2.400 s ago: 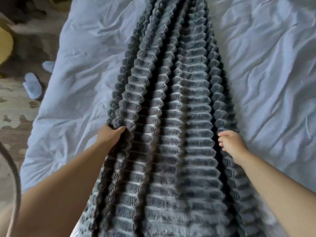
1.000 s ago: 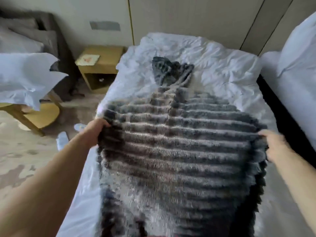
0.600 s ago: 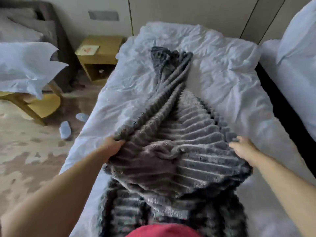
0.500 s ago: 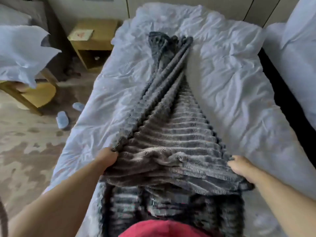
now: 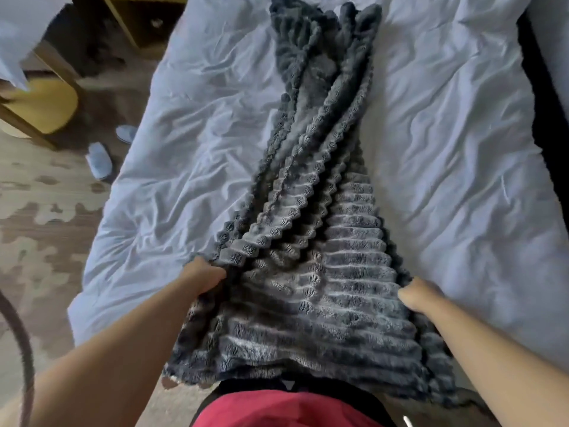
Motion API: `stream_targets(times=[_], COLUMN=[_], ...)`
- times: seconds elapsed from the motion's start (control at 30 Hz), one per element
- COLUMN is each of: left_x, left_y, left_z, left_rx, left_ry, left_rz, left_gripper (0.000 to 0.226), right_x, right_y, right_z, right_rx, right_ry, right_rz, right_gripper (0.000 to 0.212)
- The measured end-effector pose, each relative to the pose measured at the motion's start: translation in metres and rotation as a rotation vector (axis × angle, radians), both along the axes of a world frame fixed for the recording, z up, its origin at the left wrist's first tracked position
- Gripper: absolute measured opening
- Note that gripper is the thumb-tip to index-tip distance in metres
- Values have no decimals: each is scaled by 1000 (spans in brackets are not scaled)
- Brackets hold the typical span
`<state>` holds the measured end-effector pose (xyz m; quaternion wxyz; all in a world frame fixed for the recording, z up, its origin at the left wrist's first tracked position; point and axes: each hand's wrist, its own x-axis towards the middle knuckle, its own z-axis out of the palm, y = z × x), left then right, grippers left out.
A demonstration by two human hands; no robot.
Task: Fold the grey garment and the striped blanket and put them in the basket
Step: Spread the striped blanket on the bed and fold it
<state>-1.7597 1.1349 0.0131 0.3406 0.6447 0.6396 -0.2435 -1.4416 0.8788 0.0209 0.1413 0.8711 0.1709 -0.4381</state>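
Striped blanket (image 5: 323, 272) lies lengthwise down the middle of the bed, on the pale crumpled bed sheet (image 5: 462, 149). Its far end is bunched into narrow, ropey folds twisted towards the top of the frame. The near end fans out wide and flat, ribs running crosswise, and drapes over the bed's near edge against your body. Your left hand (image 5: 204, 274) is at the blanket's left edge, where the twisted folds meet the flat part: fingers curled into the fabric, gripping it, knuckles up. Your right hand (image 5: 420, 295) is at the right edge, roughly level with the left: fingers curled round the edge and tucked into the pile, fingertips hidden in the fabric. Both forearms reach in from the bottom corners, with the wide section spanning between the two hands. Red clothing (image 5: 283, 409) shows at the bottom centre, just below the blanket's hem. Left of the bed there is patterned floor (image 5: 37, 226), with two pale slippers (image 5: 100, 160) lying near the bed's side. A yellow-seated wooden chair (image 5: 46, 109) stands further left, and a wooden nightstand (image 5: 138, 20) sits at the top left, cropped by the frame.
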Motion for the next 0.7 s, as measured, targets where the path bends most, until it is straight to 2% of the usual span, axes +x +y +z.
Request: stream_targets(times=[0.07,0.1,0.17,0.23,0.33,0.4,0.47,0.5,0.53,0.6,0.7], left_x=[15,24,44,62,88,101,111,117,122,132,136], left_y=[12,18,31,46,70,86,97,100,102,102,105], left_z=[-4,-4,-9,-16,-35,-51,-67,-74,-79,-86,-88], left_rx=[90,107,109,119,172,159,74,38,22,25,-36], left_ry=[-87,-130,-198,-243,-253,-248,-240,-233,-223,-231,-410], left_rz=[45,49,27,2,2,15,7,-17,-59,-122,-26], left_gripper=[46,50,45,36,39,52,76,81,77,53,24], right_x=[10,14,16,21,23,17,9,3,-3,-16,-27], right_y=[25,38,66,94,145,186,226,244,260,287,311], right_z=[4,5,7,6,-4,-15,-33,-41,-49,-65,-88], right_rx=[127,171,263,367,503,585,660,689,704,692,534], right_ry=[-81,-89,-96,-78,52,134,204,241,273,276,220], right_rz=[-37,-43,-47,-72,-141,-220,-292,-320,-339,-318,-305], right_gripper=[7,14,29,26,27,23,25,24,21,18,53])
